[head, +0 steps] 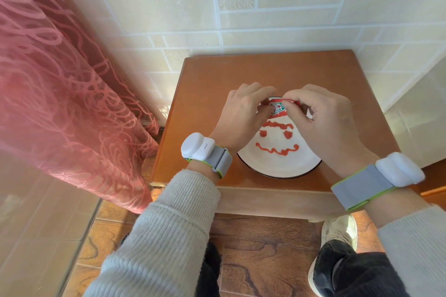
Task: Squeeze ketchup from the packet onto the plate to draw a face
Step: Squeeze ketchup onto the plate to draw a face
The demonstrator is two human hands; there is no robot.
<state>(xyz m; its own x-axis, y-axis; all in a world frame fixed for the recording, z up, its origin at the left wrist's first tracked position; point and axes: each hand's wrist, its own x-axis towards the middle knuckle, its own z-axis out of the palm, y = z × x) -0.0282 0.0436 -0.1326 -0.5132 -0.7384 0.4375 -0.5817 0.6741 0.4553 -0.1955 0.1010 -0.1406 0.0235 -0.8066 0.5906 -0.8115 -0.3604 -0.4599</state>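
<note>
Both hands (243, 113) pinch packet (277, 109); long axis upright

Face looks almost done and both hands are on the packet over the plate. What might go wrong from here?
1. The ketchup packet, pinched by the left hand and right hand, hangs over the top ketchup line; a drip may blot it.
2. The right hand is low over the right eye and might smear it.
3. The plate sits near the table front edge; a nudge may shift it.

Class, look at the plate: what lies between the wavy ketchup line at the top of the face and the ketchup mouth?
In the head view, two ketchup eyes lie between the wavy line and the mouth, on the plate; bare white plate lies between them.
</note>
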